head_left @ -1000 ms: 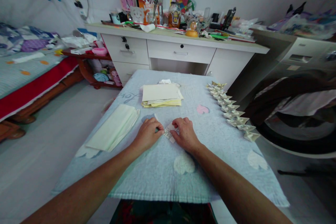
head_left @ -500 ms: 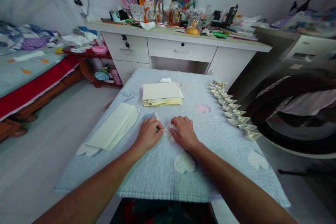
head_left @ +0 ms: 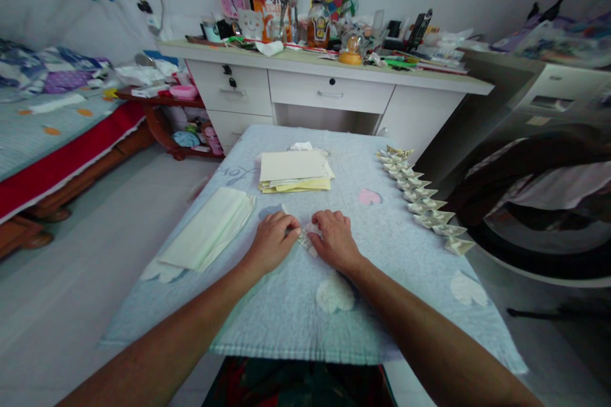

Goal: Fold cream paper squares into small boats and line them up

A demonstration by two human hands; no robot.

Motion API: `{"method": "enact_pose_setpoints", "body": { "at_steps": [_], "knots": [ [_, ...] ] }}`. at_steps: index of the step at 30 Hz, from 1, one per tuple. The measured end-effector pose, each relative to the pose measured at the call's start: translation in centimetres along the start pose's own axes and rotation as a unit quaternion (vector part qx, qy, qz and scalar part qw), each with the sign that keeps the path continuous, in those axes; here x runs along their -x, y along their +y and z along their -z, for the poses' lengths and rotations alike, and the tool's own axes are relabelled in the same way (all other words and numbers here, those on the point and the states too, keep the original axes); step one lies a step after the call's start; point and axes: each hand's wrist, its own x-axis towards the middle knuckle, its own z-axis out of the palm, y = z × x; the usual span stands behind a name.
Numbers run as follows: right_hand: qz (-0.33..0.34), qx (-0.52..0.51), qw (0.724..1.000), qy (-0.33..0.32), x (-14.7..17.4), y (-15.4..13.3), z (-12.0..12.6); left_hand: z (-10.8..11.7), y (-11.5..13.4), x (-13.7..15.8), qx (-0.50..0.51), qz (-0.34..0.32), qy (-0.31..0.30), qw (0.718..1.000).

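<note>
A small piece of folded printed paper lies on the cloth-covered table between my hands, partly hidden by my fingers. My left hand pinches its left edge between thumb and fingertips. My right hand rests on the paper's right side, thumb and curled fingers pressing it. To the left lies a stack of pale green paper sheets. Beyond my hands sits a pile of cream and yellow paper. Several folded paper boats stand in a row along the right side.
The light blue tablecloth covers the table. Behind it stands a white desk crowded with a honey jar, a pink clock and other items. A washing machine is at the right, a bed at the left.
My left thumb has shifted slightly and now closes nearer the fingertips at the paper's edge. My right hand stays nearly still.
</note>
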Motion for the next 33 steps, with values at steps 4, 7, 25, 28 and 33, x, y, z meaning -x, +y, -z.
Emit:
{"method": "enact_pose_setpoints", "body": {
  "at_steps": [4,7,25,28,33],
  "knots": [
    [-0.005,-0.007,1.0,0.006,0.0,0.1,-0.2,-0.1,0.5,-1.1,-0.071,0.008,-0.043,0.997],
    [-0.01,-0.012,1.0,0.005,-0.1,0.2,-0.3,0.1,0.9,-1.8,-0.099,0.028,-0.07,0.992],
    [-0.053,0.008,0.999,0.008,-0.1,0.7,0.3,-0.8,0.3,-1.9,-0.007,-0.099,-0.073,0.992],
    [-0.067,0.024,0.997,0.016,0.1,0.8,0.5,-0.8,0.1,-1.9,-0.011,-0.121,-0.08,0.989],
    [-0.076,0.029,0.997,0.008,0.3,1.6,1.1,-0.9,-0.3,-1.9,-0.009,-0.136,-0.069,0.988]
  ]
}}
